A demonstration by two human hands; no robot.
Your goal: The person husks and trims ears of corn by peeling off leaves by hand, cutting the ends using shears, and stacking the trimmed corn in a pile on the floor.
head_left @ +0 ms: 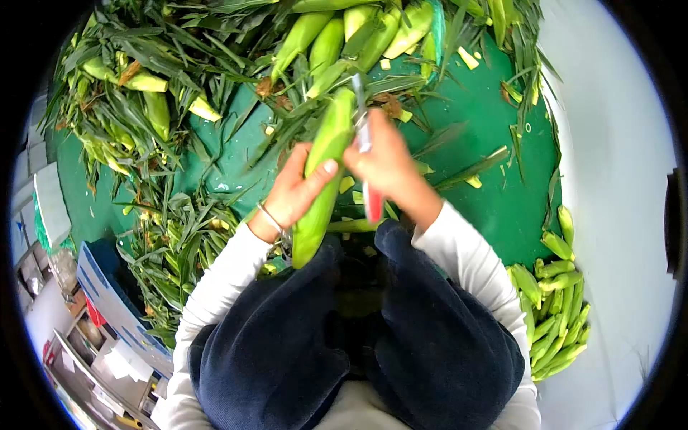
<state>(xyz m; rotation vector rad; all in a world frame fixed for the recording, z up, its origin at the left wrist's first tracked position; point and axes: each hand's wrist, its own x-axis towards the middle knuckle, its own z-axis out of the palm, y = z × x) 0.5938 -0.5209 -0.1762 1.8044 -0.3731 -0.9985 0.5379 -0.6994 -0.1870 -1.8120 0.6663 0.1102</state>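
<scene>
My left hand (292,188) has fingers closed around the green corn ear (324,179), tilted above the knees. My right hand (383,159) is curled on the red-handled tool (366,147), beside the ear. Beyond, husks (208,43) lie on the green surface (473,93).

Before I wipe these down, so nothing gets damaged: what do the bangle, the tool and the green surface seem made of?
Bangle: likely polished metal, silvery and shiny. Tool: probably metal with a plastic grip, grey above, red below; blur hides its finish. Green surface: perhaps plastic sheeting, smooth, evenly coloured.
</scene>
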